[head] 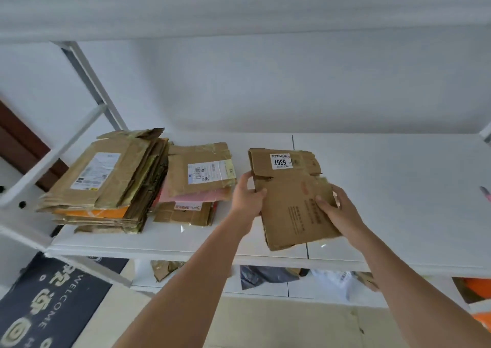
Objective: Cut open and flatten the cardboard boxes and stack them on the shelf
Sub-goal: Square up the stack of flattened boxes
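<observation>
Both bare forearms reach forward and up, converging slightly. The left hand (248, 196) grips with thumb on top and fingers (245, 181) curled. The right hand (338, 209) pinches likewise, thumb pointing leftward, wrist bent.

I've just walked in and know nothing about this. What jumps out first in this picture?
Two bare hands hold a flattened brown cardboard box with a white "6367" label over the white shelf board: the left hand grips its left edge, the right hand its right side. To the left on the shelf sit a tall stack of flattened brown cardboard and, beside it, a lower pile of brown and pink flattened boxes.
</observation>
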`<action>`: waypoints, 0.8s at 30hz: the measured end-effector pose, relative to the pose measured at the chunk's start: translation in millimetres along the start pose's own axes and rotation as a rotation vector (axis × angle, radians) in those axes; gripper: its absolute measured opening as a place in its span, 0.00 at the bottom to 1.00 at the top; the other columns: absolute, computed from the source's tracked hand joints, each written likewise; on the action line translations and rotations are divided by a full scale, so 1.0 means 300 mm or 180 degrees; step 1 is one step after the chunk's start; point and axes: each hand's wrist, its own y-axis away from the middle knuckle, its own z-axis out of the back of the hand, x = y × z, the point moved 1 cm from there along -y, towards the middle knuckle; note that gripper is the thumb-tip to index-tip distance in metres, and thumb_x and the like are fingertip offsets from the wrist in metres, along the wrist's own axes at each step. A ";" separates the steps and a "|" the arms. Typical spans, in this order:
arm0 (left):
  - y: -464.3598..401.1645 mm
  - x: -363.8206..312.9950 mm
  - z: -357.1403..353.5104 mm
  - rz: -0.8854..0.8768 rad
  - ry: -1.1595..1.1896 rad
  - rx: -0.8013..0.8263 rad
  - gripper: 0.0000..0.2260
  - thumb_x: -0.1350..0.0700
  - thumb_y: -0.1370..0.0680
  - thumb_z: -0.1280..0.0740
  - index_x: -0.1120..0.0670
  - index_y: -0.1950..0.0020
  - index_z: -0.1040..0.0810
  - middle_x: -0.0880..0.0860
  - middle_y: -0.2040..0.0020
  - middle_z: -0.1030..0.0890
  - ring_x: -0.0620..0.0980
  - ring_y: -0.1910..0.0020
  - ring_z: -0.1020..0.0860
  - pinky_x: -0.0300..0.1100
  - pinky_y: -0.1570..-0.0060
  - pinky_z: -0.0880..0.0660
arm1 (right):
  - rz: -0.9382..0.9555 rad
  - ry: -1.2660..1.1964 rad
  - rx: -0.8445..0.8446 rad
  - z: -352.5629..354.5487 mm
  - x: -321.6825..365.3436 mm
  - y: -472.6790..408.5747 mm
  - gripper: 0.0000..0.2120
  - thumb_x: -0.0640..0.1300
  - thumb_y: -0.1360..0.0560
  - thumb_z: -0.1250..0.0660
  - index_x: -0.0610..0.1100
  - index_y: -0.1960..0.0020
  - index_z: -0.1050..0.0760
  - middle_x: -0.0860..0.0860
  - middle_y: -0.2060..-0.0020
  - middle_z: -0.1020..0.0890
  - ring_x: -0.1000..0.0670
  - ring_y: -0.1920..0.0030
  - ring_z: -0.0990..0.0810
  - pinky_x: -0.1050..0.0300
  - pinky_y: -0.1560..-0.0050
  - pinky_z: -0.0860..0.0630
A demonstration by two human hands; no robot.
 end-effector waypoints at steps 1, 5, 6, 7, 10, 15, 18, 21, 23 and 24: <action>-0.010 -0.025 0.043 -0.0049 0.0041 -0.0126 0.18 0.63 0.19 0.37 0.44 0.34 0.31 0.55 0.50 0.18 0.51 0.53 0.18 0.51 0.53 0.19 | -0.0050 -0.0289 0.0162 -0.022 0.047 -0.005 0.21 0.55 0.24 0.30 0.56 0.34 0.32 0.56 0.46 0.22 0.56 0.50 0.21 0.55 0.56 0.24; -0.044 -0.096 0.237 -0.0263 -0.0073 -0.0805 0.12 0.57 0.19 0.35 0.52 0.36 0.25 0.53 0.50 0.17 0.52 0.52 0.17 0.52 0.49 0.19 | 0.0031 -0.0749 0.0219 -0.148 0.226 -0.031 0.14 0.48 0.24 0.29 0.53 0.40 0.25 0.56 0.55 0.16 0.55 0.58 0.15 0.57 0.64 0.22; -0.053 -0.109 0.290 -0.0298 -0.0177 -0.0980 0.11 0.57 0.18 0.36 0.53 0.36 0.24 0.54 0.48 0.17 0.53 0.52 0.17 0.54 0.49 0.19 | 0.0099 -0.0805 0.0122 -0.185 0.269 -0.036 0.13 0.47 0.23 0.29 0.53 0.39 0.25 0.56 0.55 0.17 0.54 0.57 0.16 0.57 0.63 0.21; -0.064 -0.121 0.342 -0.0326 -0.0297 -0.1130 0.11 0.57 0.18 0.37 0.54 0.36 0.24 0.54 0.47 0.17 0.53 0.53 0.17 0.55 0.49 0.19 | 0.0149 -0.0862 0.0016 -0.224 0.306 -0.045 0.14 0.46 0.23 0.29 0.52 0.38 0.26 0.56 0.55 0.17 0.53 0.56 0.17 0.55 0.60 0.20; -0.108 -0.143 0.487 -0.0427 -0.0932 -0.1393 0.11 0.57 0.18 0.38 0.55 0.36 0.24 0.53 0.45 0.19 0.52 0.49 0.20 0.47 0.52 0.20 | 0.0167 -0.0886 -0.0277 -0.343 0.396 -0.071 0.18 0.44 0.22 0.31 0.47 0.34 0.28 0.51 0.47 0.19 0.49 0.48 0.19 0.49 0.50 0.20; -0.223 -0.156 0.638 -0.0787 -0.2010 -0.1350 0.16 0.55 0.18 0.41 0.55 0.32 0.28 0.54 0.40 0.22 0.48 0.51 0.25 0.41 0.55 0.29 | 0.0265 -0.0494 -0.0313 -0.573 0.487 -0.137 0.19 0.42 0.21 0.33 0.46 0.31 0.30 0.48 0.43 0.21 0.51 0.49 0.24 0.60 0.56 0.27; -0.304 -0.116 0.674 -0.0608 -0.2509 -0.0795 0.18 0.56 0.19 0.40 0.53 0.28 0.33 0.56 0.38 0.25 0.52 0.46 0.24 0.48 0.47 0.25 | 0.0267 -0.0063 -0.0159 -0.699 0.503 -0.157 0.20 0.43 0.20 0.34 0.44 0.29 0.31 0.47 0.41 0.22 0.51 0.48 0.26 0.61 0.53 0.28; -0.371 -0.050 0.693 -0.0121 -0.2827 -0.0424 0.27 0.53 0.19 0.39 0.50 0.22 0.46 0.58 0.32 0.31 0.60 0.35 0.30 0.58 0.35 0.30 | 0.0141 0.0667 -0.0198 -0.770 0.482 -0.178 0.23 0.48 0.21 0.35 0.46 0.27 0.33 0.44 0.37 0.27 0.43 0.36 0.31 0.53 0.45 0.30; -0.396 -0.002 0.692 0.0130 -0.2709 -0.0318 0.31 0.53 0.18 0.39 0.47 0.21 0.54 0.59 0.32 0.35 0.60 0.34 0.31 0.59 0.34 0.30 | -0.0032 0.1043 -0.0209 -0.782 0.457 -0.190 0.23 0.51 0.21 0.34 0.48 0.28 0.33 0.44 0.36 0.30 0.41 0.33 0.35 0.47 0.40 0.32; -0.402 0.019 0.689 0.0175 -0.2515 -0.0285 0.32 0.53 0.18 0.39 0.46 0.21 0.56 0.59 0.32 0.35 0.58 0.37 0.29 0.58 0.36 0.28 | -0.0084 0.0999 -0.0125 -0.784 0.447 -0.196 0.22 0.51 0.21 0.35 0.48 0.29 0.33 0.45 0.36 0.29 0.42 0.34 0.34 0.46 0.39 0.31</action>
